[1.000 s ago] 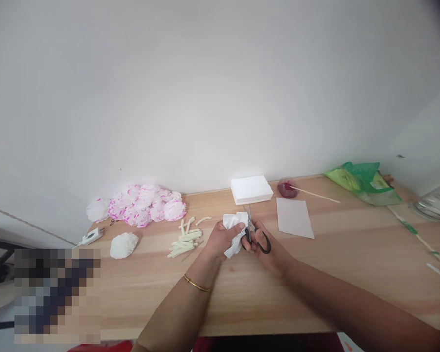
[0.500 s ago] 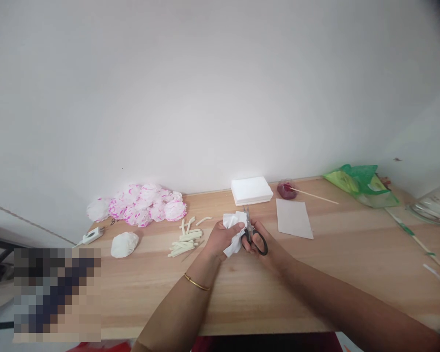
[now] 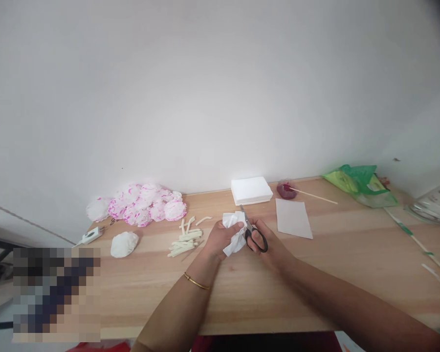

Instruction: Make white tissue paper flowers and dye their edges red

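Note:
My left hand (image 3: 218,239) grips a folded wad of white tissue paper (image 3: 233,233) just above the wooden table (image 3: 249,288). My right hand (image 3: 269,244) has its fingers through the black handles of a pair of scissors (image 3: 253,233), whose blades point up and to the left against the tissue's edge. A gold bangle (image 3: 196,282) sits on my left wrist.
Pink-and-white paper flowers (image 3: 143,204) and a plain white one (image 3: 123,243) lie at the left with a white plug (image 3: 90,236). Cream sticks (image 3: 185,237) lie near my left hand. Behind: a white tissue stack (image 3: 251,189), a loose sheet (image 3: 293,218), a red dish with skewer (image 3: 286,189), a green bag (image 3: 363,182).
The scissors have tilted, their blades now leaning left into the tissue. Both hands stay in nearly the same place.

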Demonstrator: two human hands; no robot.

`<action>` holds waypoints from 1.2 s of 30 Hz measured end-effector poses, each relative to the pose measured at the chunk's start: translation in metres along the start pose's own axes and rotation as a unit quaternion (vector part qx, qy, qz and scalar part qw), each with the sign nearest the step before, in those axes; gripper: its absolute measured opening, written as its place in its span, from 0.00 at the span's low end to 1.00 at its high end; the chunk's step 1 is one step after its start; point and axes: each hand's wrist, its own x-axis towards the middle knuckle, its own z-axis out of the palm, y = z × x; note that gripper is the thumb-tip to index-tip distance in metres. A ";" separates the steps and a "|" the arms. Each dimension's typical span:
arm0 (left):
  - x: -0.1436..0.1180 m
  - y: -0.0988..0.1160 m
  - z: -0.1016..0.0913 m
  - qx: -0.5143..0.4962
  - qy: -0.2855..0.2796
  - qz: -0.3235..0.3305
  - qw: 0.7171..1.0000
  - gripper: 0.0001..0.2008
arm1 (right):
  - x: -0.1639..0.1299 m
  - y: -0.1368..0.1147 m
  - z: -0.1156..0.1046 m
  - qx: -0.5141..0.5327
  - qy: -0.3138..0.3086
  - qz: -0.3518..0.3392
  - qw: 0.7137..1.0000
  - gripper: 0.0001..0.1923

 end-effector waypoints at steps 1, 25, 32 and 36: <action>0.000 0.000 -0.001 0.004 -0.003 0.002 1.000 0.19 | 0.001 0.001 0.001 0.008 0.002 0.001 1.000 0.26; 0.007 -0.002 -0.009 -0.152 0.009 -0.024 0.988 0.20 | -0.020 -0.064 -0.092 -0.574 0.064 0.121 0.807 0.07; 0.006 -0.005 -0.008 -0.169 -0.002 0.000 0.986 0.17 | -0.062 -0.051 -0.178 -0.682 0.098 0.181 0.702 0.10; 0.003 -0.005 -0.006 -0.149 -0.016 -0.005 0.989 0.21 | -0.069 -0.042 -0.210 -0.666 0.118 0.187 0.713 0.16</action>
